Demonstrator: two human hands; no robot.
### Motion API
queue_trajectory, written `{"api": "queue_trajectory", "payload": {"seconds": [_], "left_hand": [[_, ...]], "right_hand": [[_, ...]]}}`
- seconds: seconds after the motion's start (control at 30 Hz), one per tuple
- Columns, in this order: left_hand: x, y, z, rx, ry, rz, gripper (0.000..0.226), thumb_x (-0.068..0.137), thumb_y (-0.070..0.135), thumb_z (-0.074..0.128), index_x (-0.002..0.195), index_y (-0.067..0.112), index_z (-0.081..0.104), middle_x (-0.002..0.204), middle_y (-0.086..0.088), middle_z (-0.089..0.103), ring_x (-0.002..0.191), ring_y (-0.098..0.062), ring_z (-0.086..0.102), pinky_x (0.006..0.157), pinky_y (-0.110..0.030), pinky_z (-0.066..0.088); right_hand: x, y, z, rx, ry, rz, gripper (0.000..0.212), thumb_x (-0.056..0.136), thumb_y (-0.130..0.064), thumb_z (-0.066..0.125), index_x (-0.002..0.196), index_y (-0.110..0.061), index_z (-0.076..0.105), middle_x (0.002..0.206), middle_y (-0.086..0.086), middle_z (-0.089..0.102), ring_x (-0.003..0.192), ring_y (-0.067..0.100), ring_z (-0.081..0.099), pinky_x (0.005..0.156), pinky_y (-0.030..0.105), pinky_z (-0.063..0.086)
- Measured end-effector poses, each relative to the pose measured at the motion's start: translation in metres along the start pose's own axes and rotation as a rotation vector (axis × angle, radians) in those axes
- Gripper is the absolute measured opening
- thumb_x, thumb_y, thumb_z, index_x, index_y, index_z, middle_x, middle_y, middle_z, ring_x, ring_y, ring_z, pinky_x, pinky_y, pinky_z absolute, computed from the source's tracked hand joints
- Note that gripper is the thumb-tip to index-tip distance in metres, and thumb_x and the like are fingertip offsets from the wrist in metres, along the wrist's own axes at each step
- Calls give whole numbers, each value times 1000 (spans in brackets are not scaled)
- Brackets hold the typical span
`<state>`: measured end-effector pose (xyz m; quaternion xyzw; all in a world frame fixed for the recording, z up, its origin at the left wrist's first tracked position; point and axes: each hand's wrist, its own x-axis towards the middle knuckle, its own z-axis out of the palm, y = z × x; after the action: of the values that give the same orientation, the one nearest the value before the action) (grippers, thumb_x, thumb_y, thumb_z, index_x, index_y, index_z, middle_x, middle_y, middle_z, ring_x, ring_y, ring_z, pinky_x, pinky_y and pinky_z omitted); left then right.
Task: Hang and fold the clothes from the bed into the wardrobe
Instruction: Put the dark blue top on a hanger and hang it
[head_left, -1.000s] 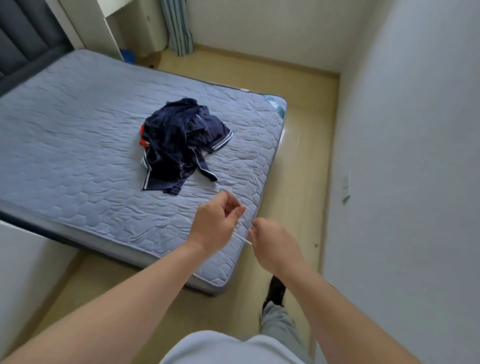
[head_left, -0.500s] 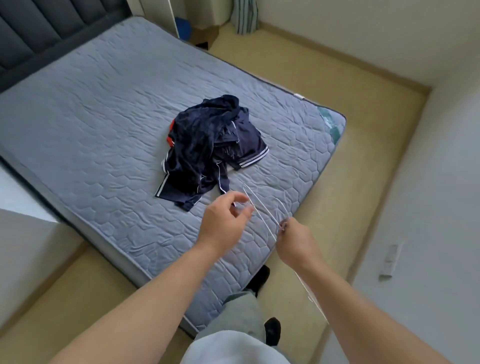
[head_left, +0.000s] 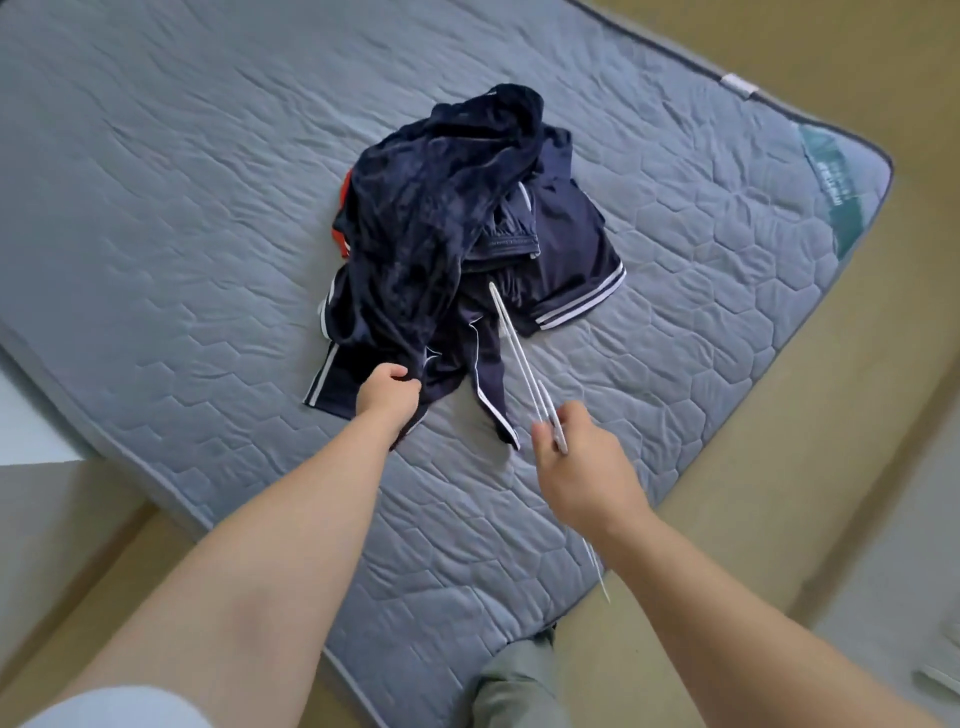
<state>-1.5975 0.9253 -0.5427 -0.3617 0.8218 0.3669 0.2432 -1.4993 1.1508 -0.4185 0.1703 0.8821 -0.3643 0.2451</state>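
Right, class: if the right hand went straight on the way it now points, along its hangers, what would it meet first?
Probably the pile of navy clothes: the right hand and its white hangers aim at the pile's striped near edge. How high the hand is above it is unclear.

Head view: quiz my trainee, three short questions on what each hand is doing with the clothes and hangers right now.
1. True or false: the left hand grips an edge of the navy clothes pile.
2. The right hand holds: A) white hangers; B) a folded towel; C) nothing.
3. Fill in: the pile lies on the grey quilted ____.

Key: 1 true; 2 A; 3 mattress.
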Motion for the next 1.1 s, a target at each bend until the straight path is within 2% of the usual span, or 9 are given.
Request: {"api": "queue_trajectory", "payload": {"seconds": [0.13, 0.3, 0.47, 0.53, 0.6, 0.67, 0.77, 0.9, 1.1], "left_hand": [[50, 2, 27, 73, -87, 19, 50, 83, 31, 70, 131, 32, 57, 133, -2, 58, 107, -21, 58, 88, -28, 44], [100, 11, 57, -215, -218, -108, 44, 90, 18, 68, 132, 26, 60, 141, 1, 54, 111, -12, 52, 95, -27, 36], [128, 15, 71, -301, -145, -260, 41, 92, 14, 66, 130, 3, 57, 132, -15, 59, 123, -28, 54, 100, -35, 41], [124, 9, 68, -420, -16, -294, 20, 86, 11, 71, 105, 5, 68, 103, -12, 70, 96, -24, 66, 90, -35, 53], [105, 7, 53, -552, 179, -316, 9, 82, 10, 73, 85, 18, 70, 81, 1, 68, 65, -13, 61, 61, -26, 53], [85, 7, 32, -638, 256, -280, 18, 86, 8, 70, 101, 18, 71, 91, -1, 71, 73, -16, 65, 62, -27, 56], [42, 18, -6, -824, 97, -188, 25, 96, -3, 51, 107, 12, 68, 110, -12, 69, 94, -26, 68, 80, -38, 59], [-44, 53, -59, -916, -138, -31, 39, 101, -3, 35, 104, 16, 68, 107, -6, 71, 94, -19, 68, 76, -32, 56], [-161, 94, -105, -909, -144, 175, 33, 99, 2, 40, 95, 14, 70, 87, -1, 76, 83, -17, 71, 71, -32, 58]], "right_hand": [[50, 4, 20, 29, -6, -74, 24, 101, -45, 37, 93, -22, 36, 77, -3, 58, 74, 26, 56, 63, 42, 42], [94, 18, 45, 59, -31, -71, 19, 101, -47, 36, 103, -28, 36, 75, -11, 58, 77, 22, 59, 69, 42, 47], [111, 29, 58, 53, -43, -92, 17, 101, -47, 36, 99, -30, 36, 71, -12, 56, 70, 14, 55, 60, 37, 37], [110, 29, 57, 55, -57, -84, 18, 101, -46, 37, 102, -28, 39, 75, -11, 58, 73, 17, 57, 62, 37, 38], [101, 25, 50, 68, -68, -63, 19, 101, -46, 38, 106, -28, 42, 81, -11, 60, 79, 19, 59, 68, 39, 44], [87, 17, 39, 90, -76, -54, 19, 101, -46, 39, 107, -29, 43, 83, -12, 61, 81, 15, 60, 71, 39, 47], [60, 1, 17, 66, -90, -52, 21, 101, -46, 38, 112, -29, 42, 76, -10, 60, 71, 7, 57, 59, 33, 43], [15, -29, -24, 82, -90, -48, 29, 101, -46, 36, 121, -25, 40, 82, -4, 63, 74, 15, 61, 59, 36, 44], [-42, -66, -69, 95, 10, -114, 21, 101, -44, 36, 109, -25, 36, 79, -9, 56, 71, 11, 55, 59, 34, 35]]}}
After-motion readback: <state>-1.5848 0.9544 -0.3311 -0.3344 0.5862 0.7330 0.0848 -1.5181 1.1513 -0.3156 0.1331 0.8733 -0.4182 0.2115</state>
